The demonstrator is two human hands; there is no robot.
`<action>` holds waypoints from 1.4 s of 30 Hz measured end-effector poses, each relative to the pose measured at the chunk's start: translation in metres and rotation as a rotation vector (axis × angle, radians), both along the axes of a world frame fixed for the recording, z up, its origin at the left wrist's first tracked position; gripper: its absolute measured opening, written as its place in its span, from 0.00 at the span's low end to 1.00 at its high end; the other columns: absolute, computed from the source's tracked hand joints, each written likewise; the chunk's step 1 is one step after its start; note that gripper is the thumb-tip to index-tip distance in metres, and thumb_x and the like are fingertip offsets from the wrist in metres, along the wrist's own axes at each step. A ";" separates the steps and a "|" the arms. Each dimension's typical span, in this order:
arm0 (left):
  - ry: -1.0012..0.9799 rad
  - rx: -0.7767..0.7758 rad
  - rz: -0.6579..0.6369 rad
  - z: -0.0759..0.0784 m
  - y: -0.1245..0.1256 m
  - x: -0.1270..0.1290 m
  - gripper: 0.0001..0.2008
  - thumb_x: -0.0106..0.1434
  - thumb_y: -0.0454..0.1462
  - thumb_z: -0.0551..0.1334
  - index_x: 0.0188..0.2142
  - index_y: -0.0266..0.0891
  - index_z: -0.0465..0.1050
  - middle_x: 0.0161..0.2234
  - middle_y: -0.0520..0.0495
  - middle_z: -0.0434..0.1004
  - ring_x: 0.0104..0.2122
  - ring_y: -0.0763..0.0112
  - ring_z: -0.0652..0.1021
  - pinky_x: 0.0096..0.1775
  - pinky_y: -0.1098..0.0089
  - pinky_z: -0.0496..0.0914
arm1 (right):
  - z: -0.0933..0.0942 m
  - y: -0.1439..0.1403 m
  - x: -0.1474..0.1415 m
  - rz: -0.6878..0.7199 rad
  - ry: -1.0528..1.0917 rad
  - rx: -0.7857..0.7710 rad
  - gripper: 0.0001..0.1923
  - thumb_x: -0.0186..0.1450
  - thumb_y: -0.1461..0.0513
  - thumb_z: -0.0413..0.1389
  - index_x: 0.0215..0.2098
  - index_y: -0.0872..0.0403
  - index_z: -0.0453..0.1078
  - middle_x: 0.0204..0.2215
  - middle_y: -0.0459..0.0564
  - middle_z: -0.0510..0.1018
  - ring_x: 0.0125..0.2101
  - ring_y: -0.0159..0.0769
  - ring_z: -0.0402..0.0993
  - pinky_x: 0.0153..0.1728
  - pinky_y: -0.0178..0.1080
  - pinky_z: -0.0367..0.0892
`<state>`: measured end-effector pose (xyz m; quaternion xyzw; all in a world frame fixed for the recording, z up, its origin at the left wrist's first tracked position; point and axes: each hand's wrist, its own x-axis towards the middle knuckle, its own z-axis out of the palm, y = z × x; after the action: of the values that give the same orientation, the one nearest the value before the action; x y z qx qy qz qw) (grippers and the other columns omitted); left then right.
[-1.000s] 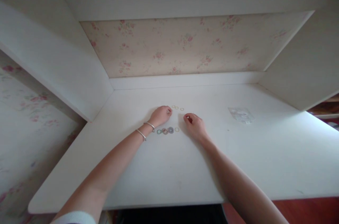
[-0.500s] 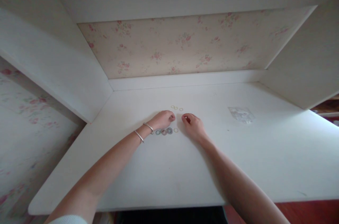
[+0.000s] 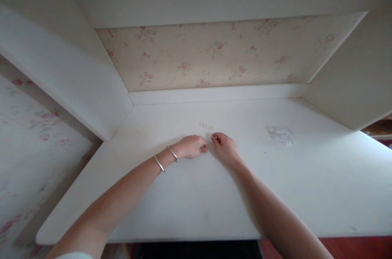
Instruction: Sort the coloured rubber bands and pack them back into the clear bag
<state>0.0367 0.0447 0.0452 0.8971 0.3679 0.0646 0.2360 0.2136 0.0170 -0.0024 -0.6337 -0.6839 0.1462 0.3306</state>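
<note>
My left hand (image 3: 192,147), with two silver bangles (image 3: 172,153) at its wrist, rests low on the white tabletop. Its thumb and fingers are closed together; whatever they pinch, if anything, is hidden. The small coloured rings seen earlier at this spot are covered by the hand. Just to the right, my right hand (image 3: 226,148) lies with curled fingers, thumb against forefinger, and its contents cannot be made out. A narrow gap separates the two hands. Beyond them several thin yellowish rings (image 3: 211,127) lie loosely in a short row, touched by neither hand.
A clear plastic bag (image 3: 279,134) with pale contents lies to the right on the white table (image 3: 171,198). White panels (image 3: 346,75) rise on both sides, and a low ledge (image 3: 220,94) runs along the back below flowered wallpaper (image 3: 211,55).
My left hand has moved toward me and slightly right, over the coloured rings and the single pale ring, which are now out of sight. My right hand stays nearly in place.
</note>
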 end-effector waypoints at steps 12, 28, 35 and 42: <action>-0.194 -0.109 0.100 -0.002 0.007 -0.008 0.07 0.53 0.37 0.60 0.27 0.45 0.79 0.30 0.51 0.80 0.32 0.67 0.77 0.38 0.72 0.67 | -0.004 0.003 0.002 -0.014 -0.031 0.014 0.14 0.66 0.58 0.45 0.39 0.51 0.72 0.36 0.50 0.77 0.36 0.33 0.71 0.37 0.34 0.61; -0.486 -0.312 0.518 -0.029 -0.014 -0.079 0.15 0.58 0.44 0.59 0.39 0.38 0.76 0.39 0.48 0.79 0.39 0.67 0.77 0.42 0.70 0.69 | 0.000 0.020 -0.003 -0.110 -0.401 -0.033 0.19 0.67 0.52 0.45 0.53 0.41 0.65 0.41 0.55 0.69 0.38 0.42 0.65 0.40 0.45 0.56; -0.508 -0.324 0.521 -0.033 -0.014 -0.078 0.15 0.58 0.44 0.58 0.38 0.37 0.75 0.38 0.48 0.79 0.38 0.68 0.77 0.41 0.71 0.68 | 0.002 0.018 0.002 -0.097 -0.396 -0.032 0.13 0.66 0.55 0.47 0.39 0.47 0.74 0.40 0.53 0.69 0.39 0.41 0.64 0.36 0.41 0.57; -0.503 -0.296 0.521 -0.033 -0.021 -0.080 0.13 0.58 0.43 0.58 0.37 0.38 0.76 0.37 0.49 0.80 0.36 0.69 0.77 0.39 0.71 0.68 | 0.002 0.008 0.007 0.007 -0.375 -0.049 0.12 0.66 0.59 0.48 0.37 0.51 0.73 0.40 0.53 0.69 0.40 0.40 0.64 0.38 0.40 0.59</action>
<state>-0.0430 0.0240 0.0122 0.6860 0.5195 0.2866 0.4212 0.2203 0.0255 0.0000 -0.6554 -0.7319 0.0432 0.1815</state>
